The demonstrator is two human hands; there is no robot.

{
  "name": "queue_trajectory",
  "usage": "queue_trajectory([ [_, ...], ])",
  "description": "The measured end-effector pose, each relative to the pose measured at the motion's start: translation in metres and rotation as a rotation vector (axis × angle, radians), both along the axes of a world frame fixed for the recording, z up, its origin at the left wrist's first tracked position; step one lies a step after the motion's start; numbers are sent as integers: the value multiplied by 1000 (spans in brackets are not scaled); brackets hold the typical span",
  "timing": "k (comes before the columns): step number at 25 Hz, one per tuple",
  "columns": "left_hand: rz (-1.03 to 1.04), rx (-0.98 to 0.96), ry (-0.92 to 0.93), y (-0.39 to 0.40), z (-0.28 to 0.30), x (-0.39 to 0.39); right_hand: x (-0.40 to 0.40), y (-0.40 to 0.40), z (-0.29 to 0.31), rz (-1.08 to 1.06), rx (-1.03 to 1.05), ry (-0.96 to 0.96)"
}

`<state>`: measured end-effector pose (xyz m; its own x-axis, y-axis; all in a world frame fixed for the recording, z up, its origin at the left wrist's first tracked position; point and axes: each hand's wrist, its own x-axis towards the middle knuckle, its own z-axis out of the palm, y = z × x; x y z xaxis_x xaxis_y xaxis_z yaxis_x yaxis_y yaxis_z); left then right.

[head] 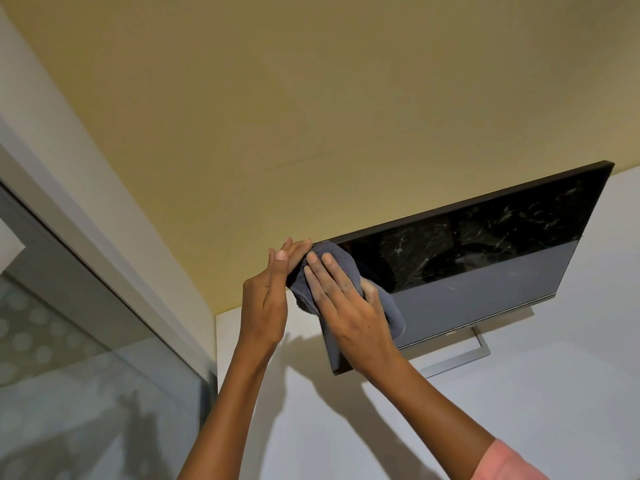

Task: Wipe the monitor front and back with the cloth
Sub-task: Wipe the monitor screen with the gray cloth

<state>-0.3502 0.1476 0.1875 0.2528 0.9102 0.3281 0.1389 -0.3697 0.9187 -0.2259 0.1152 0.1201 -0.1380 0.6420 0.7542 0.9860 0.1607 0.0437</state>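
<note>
Two hands are seen up at the near top corner of the monitor [485, 258], which is stood on a white desk [571, 393] pushed against a yellowish wall [311, 98]. Off past the left fingertips, a pale frame [69, 150] and a glass pane with frosted dots [52, 341] are found, so some kind of partition or window is right there. Shadows of both arms are thrown across the desk under the wrists.

The right hand [346, 306] is laid flat with its fingers pretty much straight, and a grey cloth [329, 261] is pressed under them against the screen's corner. The cloth is bunched up, poking out above the fingertips and hanging out below the thumb side. The left hand [273, 285] is held edge-on just beside the bezel, fingers extended and touching the cloth's outer fold at the monitor's side edge; whether anything is actually pinched there can't be told.

The monitor itself is switched off, black and thin-bezelled, on a silver open-frame stand [481, 348]. Plenty of smears and streaks are shown on the upper glass beyond the right fingertips, while the lower half looks flat grey from reflection. A small logo is set in the bottom bezel, too blurred to be read.
</note>
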Motion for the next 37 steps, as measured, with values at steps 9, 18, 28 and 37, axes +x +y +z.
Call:
queue_trajectory([
  [9, 51, 95, 122, -6, -2, 0, 13, -10, -20, -164, 6, 140],
  [18, 96, 140, 160, -8, 0, 7, -19, -13, -11, -22, -144, 119],
  [28, 146, 115, 66, -11, -4, 12, 43, -11, -6, -178, -60, 161],
  [37, 234, 212, 151, -12, -9, 21, -1, -23, -24, -102, -223, 188],
])
